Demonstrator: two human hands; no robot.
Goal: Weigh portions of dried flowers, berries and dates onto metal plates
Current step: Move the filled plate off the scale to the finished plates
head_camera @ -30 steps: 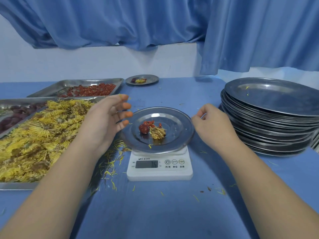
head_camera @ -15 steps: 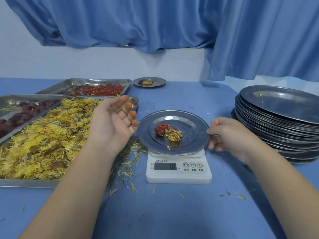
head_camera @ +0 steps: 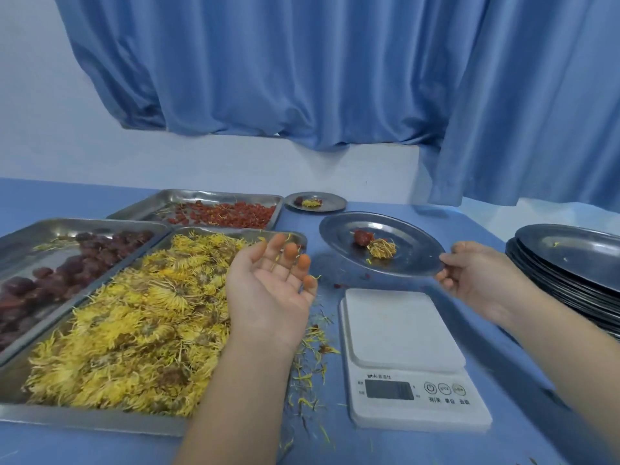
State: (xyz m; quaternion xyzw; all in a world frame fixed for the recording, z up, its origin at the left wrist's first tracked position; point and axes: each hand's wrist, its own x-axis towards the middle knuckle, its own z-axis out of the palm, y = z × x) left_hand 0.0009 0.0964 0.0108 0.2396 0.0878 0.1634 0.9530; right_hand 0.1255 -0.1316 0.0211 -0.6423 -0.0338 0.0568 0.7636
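The right hand's fingers (head_camera: 443, 267) are pinching the near right rim of a filled metal plate (head_camera: 414, 255). The right hand (head_camera: 476, 280), at centre right of the frame, is holding this plate in the air just beyond the scale (head_camera: 402, 333). Half a second ago the plate was resting on the scale; now it is lifted clear. The scale's white platform is showing bare at lower centre right, and its display is too dark to read.

The plate is carrying a dark red date (head_camera: 363, 237) touching a yellow dried flower (head_camera: 381, 248); any berries there are too blurred to pick out.

The left hand (head_camera: 268, 286), at centre frame, is hovering palm up over the right edge of the flower tray (head_camera: 84, 419). Its fingers (head_camera: 289, 252) are loosely spread and gripping nothing.

This portion is probably weighed and on its way to join the finished plate (head_camera: 335, 204) near the far table edge, upper centre. A fresh plate from the stack of plates (head_camera: 570, 260), at the right edge, is likely needed next.

Trays of red berries (head_camera: 201, 193) and dark dates (head_camera: 67, 224) are lying at the left.
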